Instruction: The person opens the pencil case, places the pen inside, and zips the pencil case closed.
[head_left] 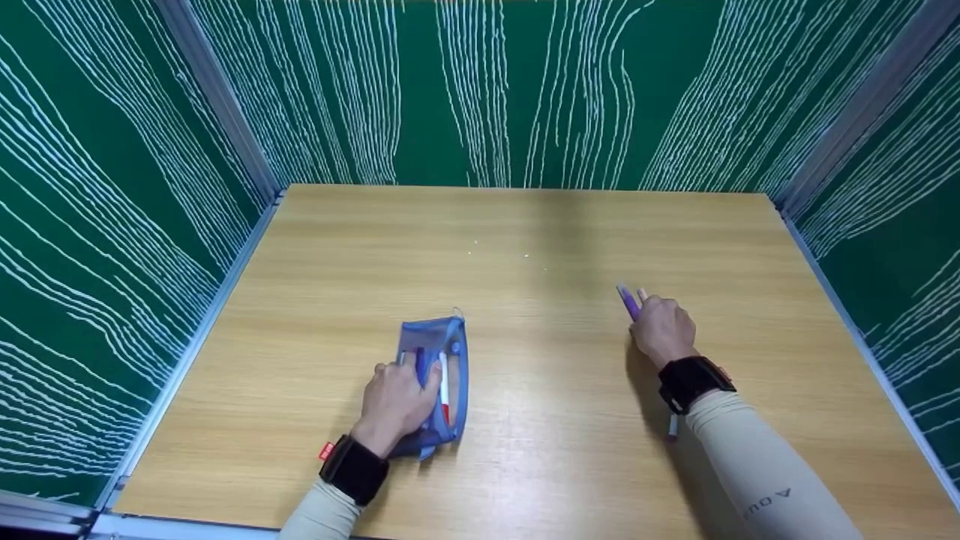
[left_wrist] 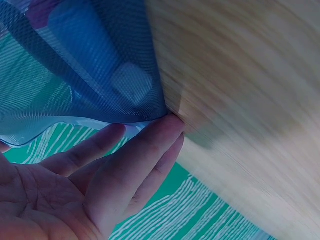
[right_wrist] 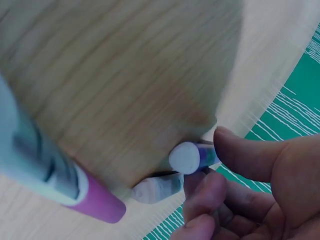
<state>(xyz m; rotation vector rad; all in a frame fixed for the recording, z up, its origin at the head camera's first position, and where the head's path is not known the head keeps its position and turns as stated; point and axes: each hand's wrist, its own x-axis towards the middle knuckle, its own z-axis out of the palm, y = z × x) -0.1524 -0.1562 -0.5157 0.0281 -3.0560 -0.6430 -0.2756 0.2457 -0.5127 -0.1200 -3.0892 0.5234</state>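
Note:
My left hand [head_left: 401,397] grips the side of a blue mesh pencil pouch [head_left: 463,375], whose mouth gapes open. Inside lie a white marker [head_left: 444,382] with a red end and some blue and purple pens. In the left wrist view, fingertips [left_wrist: 170,127] press the pouch's lower edge. To the right, my right hand [head_left: 665,330] pinches a purple marker [head_left: 628,301] between thumb and fingers. Beside it a second marker [right_wrist: 157,189] with a whitish end touches the fingers. Under the right wrist shows a pale marker [head_left: 673,427] with a purplish end, apart from the fingers.
Both hands work over a wooden tabletop [head_left: 540,360]. A few tiny white specks [head_left: 526,256] lie towards its back. Green panels [head_left: 420,97] with white wavy lines stand along the back and sides, joined by metal posts [head_left: 225,105].

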